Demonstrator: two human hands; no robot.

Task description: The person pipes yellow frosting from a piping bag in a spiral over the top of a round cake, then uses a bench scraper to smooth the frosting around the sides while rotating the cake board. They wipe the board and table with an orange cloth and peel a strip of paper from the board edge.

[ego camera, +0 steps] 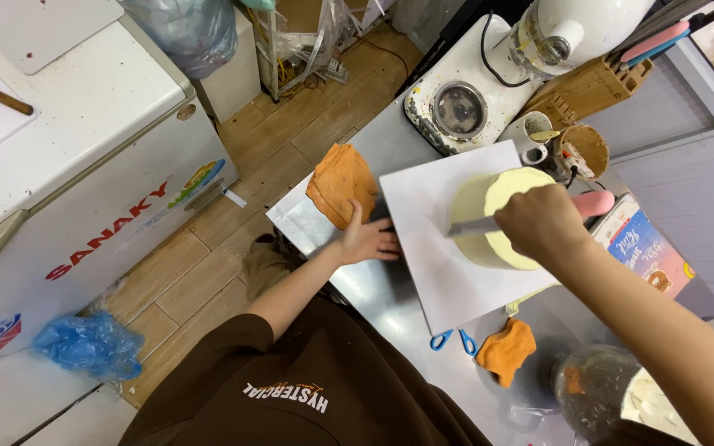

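Wooden plank floor [291, 140], white chest freezer [84, 149]

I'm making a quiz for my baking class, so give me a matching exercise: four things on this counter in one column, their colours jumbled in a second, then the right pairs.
Things:
1. cake
2. scissors handles
3. crumpled cloth
4. board under the cake

Colours:
A. orange
B. white
C. pale yellow
D. blue

Pairs: 1-C, 2-D, 3-A, 4-B

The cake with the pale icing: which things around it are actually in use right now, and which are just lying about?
In use:
cake
spatula in the right hand
white board, touched by the left hand

Lying about:
orange cloth
blue-handled scissors
second orange cloth
stand mixer
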